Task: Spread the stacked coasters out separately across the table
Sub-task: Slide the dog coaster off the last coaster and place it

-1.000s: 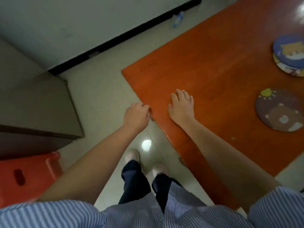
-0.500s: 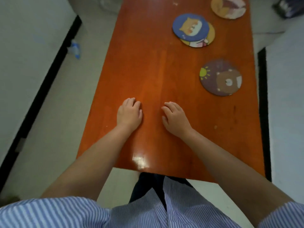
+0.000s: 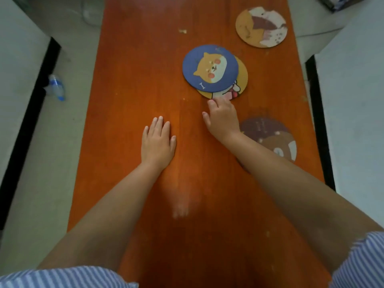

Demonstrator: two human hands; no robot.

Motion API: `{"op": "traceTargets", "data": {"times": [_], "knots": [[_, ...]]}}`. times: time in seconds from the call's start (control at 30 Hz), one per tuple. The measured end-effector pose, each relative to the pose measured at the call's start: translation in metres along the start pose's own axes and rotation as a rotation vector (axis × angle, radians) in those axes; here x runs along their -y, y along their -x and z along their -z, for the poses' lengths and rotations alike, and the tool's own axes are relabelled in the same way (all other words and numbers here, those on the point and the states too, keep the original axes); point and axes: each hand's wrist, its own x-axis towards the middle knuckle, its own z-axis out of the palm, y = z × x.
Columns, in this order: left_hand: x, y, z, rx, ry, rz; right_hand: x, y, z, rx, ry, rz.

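A blue coaster with a dog face (image 3: 209, 68) lies on top of a yellow coaster (image 3: 241, 80) in the middle of the orange table (image 3: 135, 84). My right hand (image 3: 223, 119) rests just below this stack, its fingertips touching the yellow coaster's near edge. A brown bear coaster (image 3: 276, 140) lies at the right, partly hidden by my right forearm. A tan and white coaster (image 3: 261, 27) lies alone at the far right. My left hand (image 3: 158, 142) rests flat on the table, fingers apart, holding nothing.
A plastic bottle (image 3: 55, 87) lies on the floor to the left of the table. White surfaces with black edges flank the table on both sides. A small scrap (image 3: 182, 31) sits on the far part of the table.
My view turned from the table's corner to along its length. My right hand reached forward from beside the left hand to the edge of the stacked coasters. My left hand flattened.
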Motion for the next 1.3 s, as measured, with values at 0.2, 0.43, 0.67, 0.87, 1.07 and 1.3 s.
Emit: {"op": "traceTargets", "data": {"times": [0.2,0.43,0.67,0.87,1.07,1.3], "knots": [[-0.002,-0.001,-0.007,-0.049,-0.039,-0.021,0.007,-0.068,-0.01,0.028,0.039,-0.032],[-0.002,-0.001,-0.008,-0.051,-0.017,-0.001,0.01,-0.09,-0.004,-0.064,0.064,0.027],[0.006,0.007,0.008,-0.3,0.285,0.126,0.015,-0.033,0.031,-0.18,-0.035,0.305],[0.027,0.063,0.023,-0.208,0.399,0.206,0.028,0.106,0.028,-0.002,-0.091,0.451],[0.034,0.162,0.036,0.574,0.915,0.469,0.086,0.228,0.0,0.426,-0.61,0.033],[0.036,0.203,0.02,0.421,0.749,0.402,0.082,0.282,-0.009,-0.011,-0.412,-0.423]]}}
